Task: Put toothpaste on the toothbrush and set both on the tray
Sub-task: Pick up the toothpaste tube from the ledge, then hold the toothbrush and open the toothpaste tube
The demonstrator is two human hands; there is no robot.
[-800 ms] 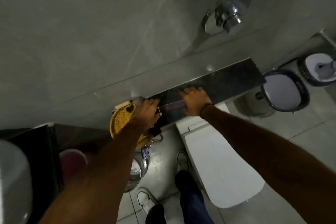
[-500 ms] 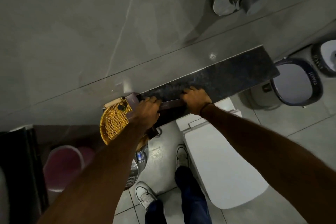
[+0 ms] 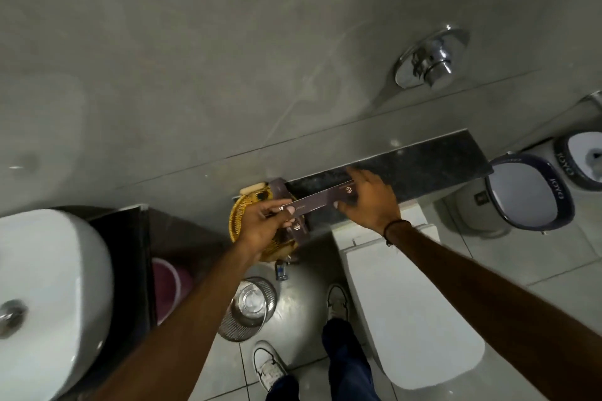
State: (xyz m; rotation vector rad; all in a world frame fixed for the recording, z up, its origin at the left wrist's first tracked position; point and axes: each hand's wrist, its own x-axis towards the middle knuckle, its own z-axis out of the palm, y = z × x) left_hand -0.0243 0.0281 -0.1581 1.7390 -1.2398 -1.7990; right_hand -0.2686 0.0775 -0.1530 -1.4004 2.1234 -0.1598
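A long, thin dark-purple box [image 3: 321, 200] is held level above the dark stone ledge [image 3: 423, 166]. My left hand [image 3: 260, 228] pinches its left end and my right hand [image 3: 369, 197] grips its right end. Under my left hand a round woven yellow tray [image 3: 237, 215] sits at the ledge's left end, with other dark-purple packets [image 3: 298, 229] lying in it. A small cream bar [image 3: 252, 188] rests at the tray's far edge. No bare toothbrush or toothpaste tube shows.
A closed white toilet [image 3: 413, 303] stands below the ledge, a chrome flush button [image 3: 430, 58] on the wall above. White basin [image 3: 49, 286] at left, metal mesh bin [image 3: 249, 306] and pink bucket [image 3: 166, 286] on the floor, blue-rimmed bin [image 3: 527, 192] at right.
Both hands have lifted the long box off the ledge and now hold it level in the air. The view has tilted, bringing the basin into sight at left.
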